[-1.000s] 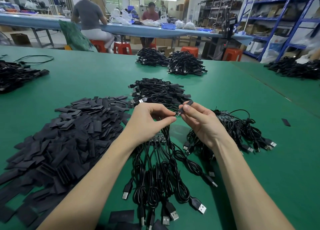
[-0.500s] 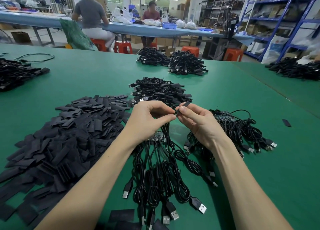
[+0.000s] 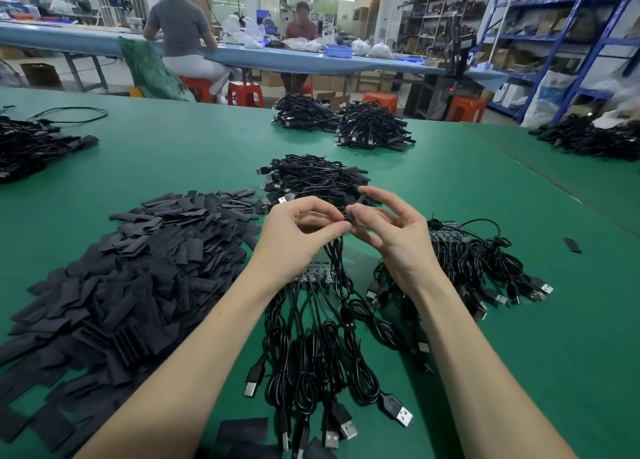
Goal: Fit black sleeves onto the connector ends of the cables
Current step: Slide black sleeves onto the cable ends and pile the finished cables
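While many cables (image 3: 322, 365) lie bare, one sleeve (image 3: 356, 206) goes on.
Left hand (image 3: 298, 233) pinches cable; right hand (image 3: 391, 230) pinches sleeve.

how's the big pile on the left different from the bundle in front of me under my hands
The pile of sleeves is flat, matte, dark grey strips heaped loosely; the cable bundle is glossy black round cords coiled in loops. The sleeves have plain cut ends; the cables end in metal-tipped USB plugs. Both lie on the green table.
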Demonstrator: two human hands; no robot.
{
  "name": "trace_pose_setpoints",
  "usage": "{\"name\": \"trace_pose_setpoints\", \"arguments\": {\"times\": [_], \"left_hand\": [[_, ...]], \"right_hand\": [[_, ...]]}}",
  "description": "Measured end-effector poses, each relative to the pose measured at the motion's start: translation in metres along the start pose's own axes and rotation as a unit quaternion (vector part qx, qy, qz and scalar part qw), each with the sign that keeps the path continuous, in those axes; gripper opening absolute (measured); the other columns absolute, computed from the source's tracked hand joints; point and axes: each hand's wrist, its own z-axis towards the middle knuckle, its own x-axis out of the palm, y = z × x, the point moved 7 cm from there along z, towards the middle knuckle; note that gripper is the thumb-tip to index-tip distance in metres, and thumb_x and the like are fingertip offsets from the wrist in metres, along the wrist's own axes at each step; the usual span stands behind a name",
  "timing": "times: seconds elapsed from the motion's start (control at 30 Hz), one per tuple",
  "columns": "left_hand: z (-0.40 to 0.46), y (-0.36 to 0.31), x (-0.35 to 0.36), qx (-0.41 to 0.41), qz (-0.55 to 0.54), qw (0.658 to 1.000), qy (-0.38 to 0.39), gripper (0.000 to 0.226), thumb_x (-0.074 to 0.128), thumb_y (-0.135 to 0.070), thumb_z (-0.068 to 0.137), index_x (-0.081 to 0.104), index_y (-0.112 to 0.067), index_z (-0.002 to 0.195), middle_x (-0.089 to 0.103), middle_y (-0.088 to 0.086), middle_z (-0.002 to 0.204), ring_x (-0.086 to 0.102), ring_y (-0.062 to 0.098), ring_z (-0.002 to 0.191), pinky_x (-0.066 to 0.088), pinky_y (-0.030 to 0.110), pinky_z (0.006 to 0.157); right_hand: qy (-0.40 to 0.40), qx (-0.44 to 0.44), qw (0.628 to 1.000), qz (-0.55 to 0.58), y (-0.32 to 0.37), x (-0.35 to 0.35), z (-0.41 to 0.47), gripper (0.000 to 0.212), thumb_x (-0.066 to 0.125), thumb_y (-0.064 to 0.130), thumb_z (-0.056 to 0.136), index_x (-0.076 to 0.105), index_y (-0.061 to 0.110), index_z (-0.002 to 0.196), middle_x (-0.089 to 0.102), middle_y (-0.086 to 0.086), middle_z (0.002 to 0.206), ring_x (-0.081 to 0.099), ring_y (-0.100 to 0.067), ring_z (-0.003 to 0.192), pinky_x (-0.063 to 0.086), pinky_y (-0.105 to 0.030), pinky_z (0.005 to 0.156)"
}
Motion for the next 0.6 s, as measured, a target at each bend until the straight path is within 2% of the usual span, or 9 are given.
{"name": "trace_pose_setpoints", "arguments": {"times": [0.13,0.33,0.47,0.53,0.6], "left_hand": [[0.000,-0.001,-0.002,0.005,0.016,1.000,-0.012,0.012,0.085,-0.015,0.079,0.076,-0.021,0.082,0.077,-0.005,0.077,0.074,0.009,0.076,0.054,0.016,0.073],[0.000,0.002,-0.004,-0.009,0.040,0.999,-0.019,0.012,0.085,-0.019,0.080,0.075,-0.022,0.086,0.077,-0.008,0.079,0.074,0.007,0.080,0.054,0.016,0.077],[-0.002,0.014,0.002,-0.064,0.063,0.996,0.016,0.028,0.087,-0.025,0.078,0.067,-0.023,0.098,0.074,-0.007,0.094,0.070,0.008,0.095,0.057,0.030,0.089],[-0.002,0.011,0.007,-0.060,0.075,0.995,0.029,0.021,0.084,-0.023,0.082,0.069,-0.022,0.096,0.074,-0.007,0.095,0.070,0.007,0.096,0.058,0.034,0.091],[-0.001,0.006,0.007,-0.048,0.065,0.997,0.014,0.013,0.082,-0.022,0.084,0.072,-0.022,0.093,0.076,-0.008,0.090,0.072,0.006,0.091,0.058,0.030,0.087]], "right_hand": [[-0.006,0.009,1.000,0.015,-0.006,0.001,-0.001,0.030,0.084,0.014,0.078,0.079,0.021,0.106,0.077,-0.019,0.099,0.074,-0.022,0.091,0.059,-0.029,0.082],[-0.036,0.011,0.999,0.029,-0.010,0.003,0.000,0.038,0.085,0.015,0.072,0.077,0.015,0.110,0.077,-0.019,0.098,0.074,-0.023,0.088,0.060,-0.029,0.081],[-0.084,0.029,0.991,0.103,-0.014,-0.003,0.002,0.042,0.085,0.010,0.067,0.076,0.013,0.108,0.076,-0.015,0.093,0.072,-0.018,0.076,0.058,-0.022,0.073],[-0.100,0.040,0.987,0.119,-0.017,-0.007,0.001,0.047,0.084,0.010,0.065,0.074,0.011,0.111,0.076,-0.013,0.092,0.071,-0.017,0.076,0.058,-0.021,0.073],[-0.100,0.048,0.986,0.127,-0.019,-0.007,0.001,0.049,0.084,0.011,0.065,0.073,0.011,0.112,0.076,-0.013,0.095,0.071,-0.018,0.078,0.058,-0.021,0.073]]}}
